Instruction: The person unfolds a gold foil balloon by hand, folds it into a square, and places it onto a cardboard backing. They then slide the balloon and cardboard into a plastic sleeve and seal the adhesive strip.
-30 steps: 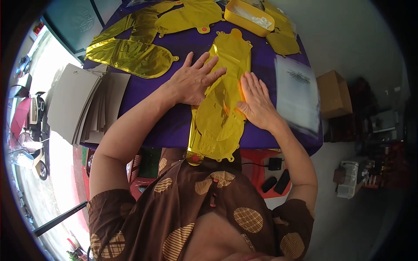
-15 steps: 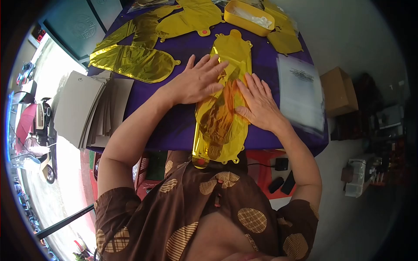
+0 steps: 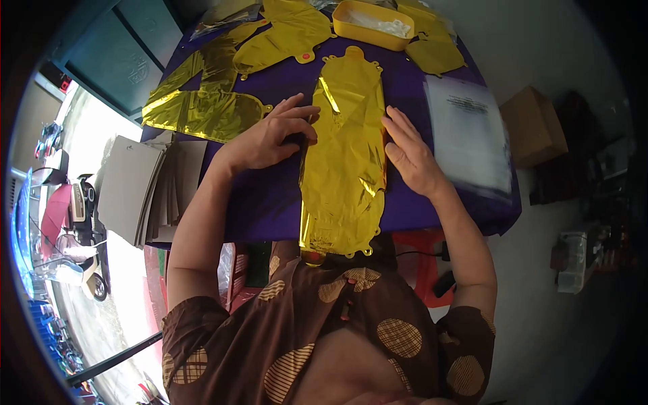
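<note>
A flat, uninflated gold foil balloon (image 3: 343, 152) lies lengthwise on the purple tablecloth (image 3: 263, 202), its near end hanging over the table's front edge. Small tabs stick out along its rim. My left hand (image 3: 266, 138) is at the balloon's left edge, fingers bent and apart, fingertips on or just by the foil. On the opposite side, my right hand (image 3: 413, 155) has its fingers stretched out along the right edge. Neither hand is closed around the foil.
More gold foil balloons (image 3: 202, 113) are spread at the far left, with others (image 3: 432, 54) at the far right. A yellow tub (image 3: 371, 35) holds white pieces. Grey card sheets (image 3: 128, 189) are stacked at the left edge; clear plastic bags (image 3: 466, 135) lie right. A cardboard box (image 3: 533, 128) stands beyond.
Both hands have moved off the middle of the balloon to its two side edges. The orange-brown reflections on the foil are gone, and its surface looks flatter. The view has shifted slightly.
</note>
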A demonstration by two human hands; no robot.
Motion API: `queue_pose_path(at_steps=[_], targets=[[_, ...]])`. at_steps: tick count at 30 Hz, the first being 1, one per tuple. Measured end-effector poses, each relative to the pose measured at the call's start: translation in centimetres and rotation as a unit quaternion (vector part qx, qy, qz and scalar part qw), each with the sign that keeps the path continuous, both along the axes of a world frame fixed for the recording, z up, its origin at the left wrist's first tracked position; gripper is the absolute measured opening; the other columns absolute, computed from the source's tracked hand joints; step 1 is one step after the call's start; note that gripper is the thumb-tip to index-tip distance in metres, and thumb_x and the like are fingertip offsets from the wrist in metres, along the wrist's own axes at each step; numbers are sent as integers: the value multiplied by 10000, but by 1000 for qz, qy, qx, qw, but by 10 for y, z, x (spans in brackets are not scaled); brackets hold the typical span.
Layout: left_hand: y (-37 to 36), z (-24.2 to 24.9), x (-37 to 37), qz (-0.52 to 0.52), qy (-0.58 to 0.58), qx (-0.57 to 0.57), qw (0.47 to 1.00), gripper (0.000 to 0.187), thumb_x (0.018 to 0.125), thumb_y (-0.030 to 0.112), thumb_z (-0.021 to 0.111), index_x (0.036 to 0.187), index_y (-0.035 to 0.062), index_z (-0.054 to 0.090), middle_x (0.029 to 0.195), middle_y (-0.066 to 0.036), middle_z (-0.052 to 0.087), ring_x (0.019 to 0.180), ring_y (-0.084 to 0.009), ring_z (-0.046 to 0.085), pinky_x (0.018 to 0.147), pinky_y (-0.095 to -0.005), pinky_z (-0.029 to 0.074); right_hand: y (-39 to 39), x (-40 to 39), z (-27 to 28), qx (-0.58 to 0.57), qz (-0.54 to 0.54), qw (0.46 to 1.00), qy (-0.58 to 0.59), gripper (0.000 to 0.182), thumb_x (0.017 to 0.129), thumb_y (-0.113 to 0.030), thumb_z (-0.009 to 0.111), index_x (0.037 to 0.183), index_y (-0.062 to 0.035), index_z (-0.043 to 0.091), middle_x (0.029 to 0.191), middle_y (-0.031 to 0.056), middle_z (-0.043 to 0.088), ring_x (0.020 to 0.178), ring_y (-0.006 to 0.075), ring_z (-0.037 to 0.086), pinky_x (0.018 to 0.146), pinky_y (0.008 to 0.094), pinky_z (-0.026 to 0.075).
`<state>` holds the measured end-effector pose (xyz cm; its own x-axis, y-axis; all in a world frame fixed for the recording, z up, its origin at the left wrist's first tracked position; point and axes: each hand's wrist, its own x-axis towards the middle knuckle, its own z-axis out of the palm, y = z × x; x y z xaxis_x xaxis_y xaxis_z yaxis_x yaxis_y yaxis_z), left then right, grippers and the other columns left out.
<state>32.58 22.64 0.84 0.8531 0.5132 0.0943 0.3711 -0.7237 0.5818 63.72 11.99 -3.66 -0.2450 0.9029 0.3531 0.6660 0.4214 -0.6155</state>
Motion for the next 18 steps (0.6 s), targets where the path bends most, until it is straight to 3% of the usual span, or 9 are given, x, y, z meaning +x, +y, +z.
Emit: queue_pose_path(at_steps=[1, 10, 18], targets=[[0, -1, 0, -2, 4, 0, 1000, 368, 740, -71, 654, 1071, 85, 690, 1526, -119, 432, 1508, -360, 180, 1197, -471, 263, 0, 1, 1, 8, -4, 1000, 9, 551, 1006, -317, 532, 1388, 76, 473, 1515, 285, 358, 1450, 414, 283, 1168, 472, 262], [-3, -1, 3, -5, 16, -10, 1000, 419, 738, -20, 717, 1140, 96, 693, 1510, -101, 461, 1499, -355, 207, 1193, -473, 284, -5, -7, 9, 32, 11, 984, -178, 604, 923, -329, 620, 1365, 65, 502, 1515, 298, 334, 1430, 437, 289, 1155, 517, 258], [-6, -5, 5, 1, 26, 32, 999, 406, 751, 46, 760, 1148, 101, 692, 1507, -84, 466, 1485, -358, 241, 1196, -480, 279, -6, -8, 12, 20, 13, 982, -190, 588, 906, -290, 623, 1361, 63, 506, 1506, 296, 344, 1430, 433, 290, 1158, 517, 253]])
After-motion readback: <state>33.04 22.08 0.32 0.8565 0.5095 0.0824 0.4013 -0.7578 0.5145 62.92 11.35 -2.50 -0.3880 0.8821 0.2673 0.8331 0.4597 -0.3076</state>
